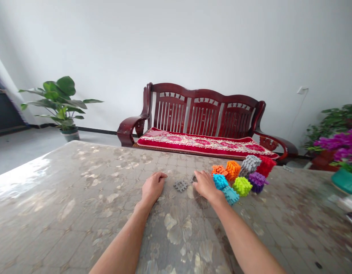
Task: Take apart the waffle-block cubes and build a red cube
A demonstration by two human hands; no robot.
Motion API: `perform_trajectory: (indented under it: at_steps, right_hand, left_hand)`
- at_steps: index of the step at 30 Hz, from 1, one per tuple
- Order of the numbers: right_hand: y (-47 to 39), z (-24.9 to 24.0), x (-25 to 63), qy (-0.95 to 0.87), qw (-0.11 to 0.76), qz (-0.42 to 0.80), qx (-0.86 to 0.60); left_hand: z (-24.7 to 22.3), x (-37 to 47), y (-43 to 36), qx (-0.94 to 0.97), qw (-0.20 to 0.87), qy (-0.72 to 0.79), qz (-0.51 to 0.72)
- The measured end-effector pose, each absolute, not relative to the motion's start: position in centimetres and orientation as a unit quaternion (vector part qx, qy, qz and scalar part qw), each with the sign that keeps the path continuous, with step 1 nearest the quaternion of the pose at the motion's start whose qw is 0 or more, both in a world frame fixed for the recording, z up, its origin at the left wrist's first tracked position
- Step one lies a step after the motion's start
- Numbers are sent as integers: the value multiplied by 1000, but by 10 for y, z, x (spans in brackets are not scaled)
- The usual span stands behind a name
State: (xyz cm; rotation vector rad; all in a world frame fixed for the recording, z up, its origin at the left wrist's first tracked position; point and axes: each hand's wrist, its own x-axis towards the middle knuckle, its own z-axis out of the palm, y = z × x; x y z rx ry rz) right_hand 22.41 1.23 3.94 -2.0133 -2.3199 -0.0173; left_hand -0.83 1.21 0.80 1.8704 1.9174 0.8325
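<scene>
A flat grey interlocking tile (180, 185) with notched edges lies on the table between my hands. My left hand (153, 186) rests on the tablecloth to its left, fingers loosely bent and nothing seen in them. My right hand (205, 184) is on the other side, its fingertips on a second grey tile (193, 178) that it mostly covers. Just right of that hand stand blocks built of such tiles: blue (220, 182), teal (231, 195), orange (233, 170), lime green (242, 186), purple (257, 182), grey (251, 165) and red (266, 166).
A patterned cloth covers the table (87, 205). Behind it is a dark red wooden bench (203, 114) with a red cushion (204, 143). Purple flowers in a teal pot (345, 182) stand at the right. A small black object (318, 265) lies near the front right.
</scene>
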Motion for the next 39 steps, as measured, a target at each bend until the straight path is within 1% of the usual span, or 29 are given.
perform_trajectory:
  at_steps: [7, 13, 17, 21, 29, 36, 39]
  right_hand:
    - [6, 35, 224, -756, 66, 4, -651]
    - [-3, 34, 214, -700, 178, 54, -689]
    - [-11, 42, 193, -697, 213, 58, -682]
    - [-15, 45, 174, -706, 205, 45, -676]
    - [-20, 31, 165, -729, 169, 27, -663]
    - [-16, 38, 161, -737, 119, 24, -665]
    - [-15, 38, 162, -741, 121, 28, -660]
  left_hand:
    - [9, -7, 11, 658, 165, 674, 293]
    - [6, -8, 13, 659, 159, 674, 296]
    - [6, -7, 12, 655, 161, 675, 299]
    - [5, -7, 13, 657, 164, 671, 301]
    - [3, -8, 14, 654, 167, 670, 309]
    - [5, -8, 13, 660, 165, 668, 303]
    - [6, -8, 13, 661, 162, 670, 296]
